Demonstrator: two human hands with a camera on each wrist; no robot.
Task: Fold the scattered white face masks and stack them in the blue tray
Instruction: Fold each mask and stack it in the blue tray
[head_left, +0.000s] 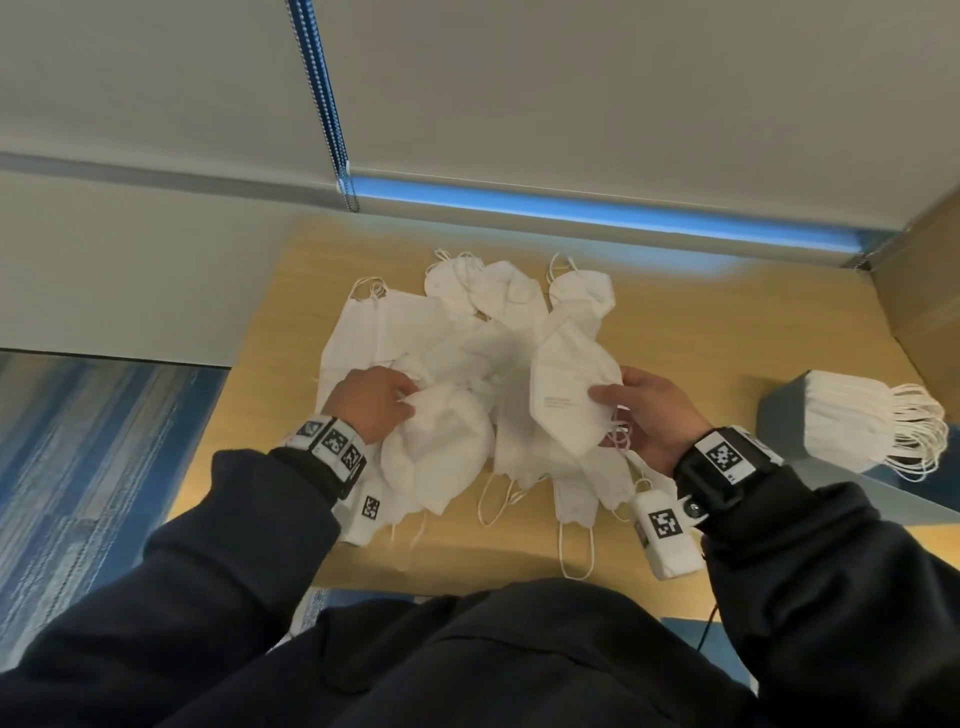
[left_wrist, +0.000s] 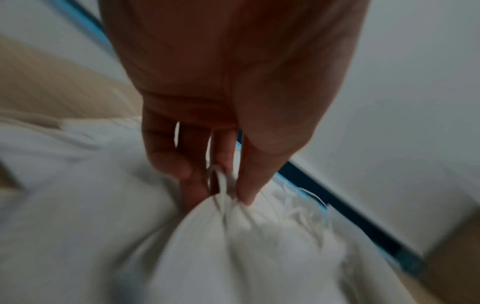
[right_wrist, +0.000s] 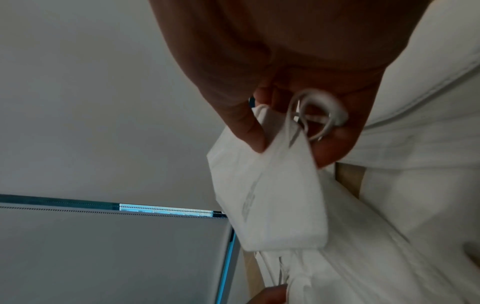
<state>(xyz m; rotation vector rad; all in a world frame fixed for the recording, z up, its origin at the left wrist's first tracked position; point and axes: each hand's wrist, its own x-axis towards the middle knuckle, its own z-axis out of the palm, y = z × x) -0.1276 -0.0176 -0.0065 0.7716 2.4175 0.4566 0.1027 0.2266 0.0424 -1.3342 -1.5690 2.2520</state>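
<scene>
Several white face masks (head_left: 467, 332) lie scattered in a heap on the wooden table (head_left: 701, 332). My left hand (head_left: 371, 397) pinches the edge and ear loop of a rounded mask (head_left: 441, 452) at the heap's near left; in the left wrist view the fingers (left_wrist: 249, 181) clamp that mask (left_wrist: 246, 246). My right hand (head_left: 644, 415) holds a folded flat mask (head_left: 569, 395) upright by its end, thumb on top; the right wrist view shows the folded mask (right_wrist: 272, 195) and its loops between thumb and fingers. The blue tray (head_left: 779, 415) at the right holds a stack of folded masks (head_left: 852, 421).
A cardboard box (head_left: 924, 306) stands at the far right of the table. Behind the table runs a wall with a window blind and its bead chain (head_left: 324, 104). Blue patterned carpet (head_left: 93, 467) lies left of the table's edge.
</scene>
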